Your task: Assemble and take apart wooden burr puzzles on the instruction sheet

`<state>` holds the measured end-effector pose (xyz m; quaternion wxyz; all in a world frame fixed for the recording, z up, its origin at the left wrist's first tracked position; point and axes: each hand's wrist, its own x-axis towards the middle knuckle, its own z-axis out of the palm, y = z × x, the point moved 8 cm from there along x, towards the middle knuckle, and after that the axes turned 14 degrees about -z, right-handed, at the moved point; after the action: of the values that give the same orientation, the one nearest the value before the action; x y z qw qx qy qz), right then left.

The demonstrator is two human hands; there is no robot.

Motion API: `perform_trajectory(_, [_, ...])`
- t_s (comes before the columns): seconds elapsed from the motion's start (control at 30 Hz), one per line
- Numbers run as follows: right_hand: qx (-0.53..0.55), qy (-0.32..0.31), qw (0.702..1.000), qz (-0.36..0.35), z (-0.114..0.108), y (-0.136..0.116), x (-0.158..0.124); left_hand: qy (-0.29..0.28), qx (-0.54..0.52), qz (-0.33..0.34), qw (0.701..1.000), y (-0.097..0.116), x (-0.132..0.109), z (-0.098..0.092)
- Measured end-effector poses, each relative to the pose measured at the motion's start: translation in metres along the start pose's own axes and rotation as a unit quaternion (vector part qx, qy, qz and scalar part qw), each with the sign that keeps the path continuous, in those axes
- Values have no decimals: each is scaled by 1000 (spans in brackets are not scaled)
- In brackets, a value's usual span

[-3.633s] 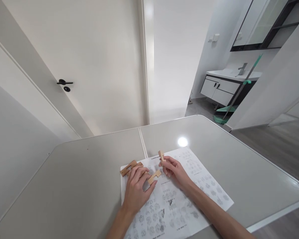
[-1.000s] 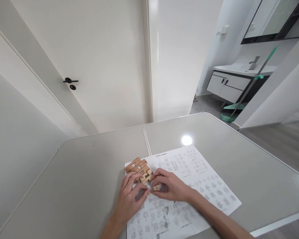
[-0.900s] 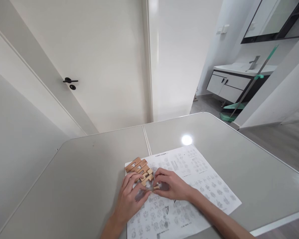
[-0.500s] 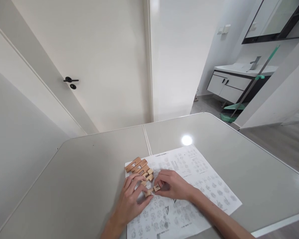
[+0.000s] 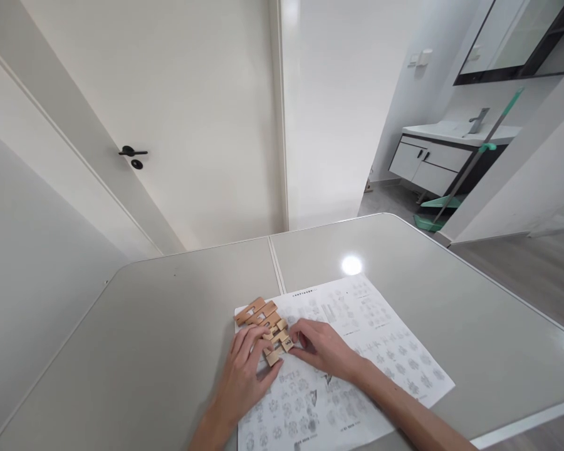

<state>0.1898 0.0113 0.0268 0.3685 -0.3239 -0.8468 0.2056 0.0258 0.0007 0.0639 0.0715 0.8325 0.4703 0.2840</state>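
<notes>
A notched wooden puzzle piece [image 5: 273, 357] with a dark "3" on its right end lies at the near end of a group of wooden pieces. My left hand [image 5: 247, 366] grips its left end between thumb and fingers. On the numbered end, the thumb and curled fingers of my right hand [image 5: 324, 348] close from the right. Other notched wooden pieces [image 5: 255, 309] rest side by side in a slanting row just beyond, partly covered by my left fingers. Under everything lies a printed paper sheet [image 5: 404, 369] with many small drawings.
The sheet lies on a grey table [image 5: 122, 351] with a seam across it and a bright light reflection. Behind the table stands a white door [image 5: 207, 125] with a black handle. A washbasin cabinet [image 5: 427, 160] and a green-handled broom [image 5: 479, 160] are at the back right.
Both hands have moved the numbered piece slightly away from me and leftward, up against the other wooden pieces.
</notes>
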Motion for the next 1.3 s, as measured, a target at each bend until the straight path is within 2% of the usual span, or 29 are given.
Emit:
perform_trajectory(0.37, [-1, 9, 1000, -11, 1, 0, -1, -1, -1, -29, 1000, -6, 1, 3])
perform_trajectory(1.0, [3, 12, 999, -47, 3, -7, 2, 2, -7, -32, 999, -1, 5, -1])
perform_trajectory(1.3, [23, 38, 999, -9, -3, -3, 1, 12, -20, -69, 997, -10, 5, -3])
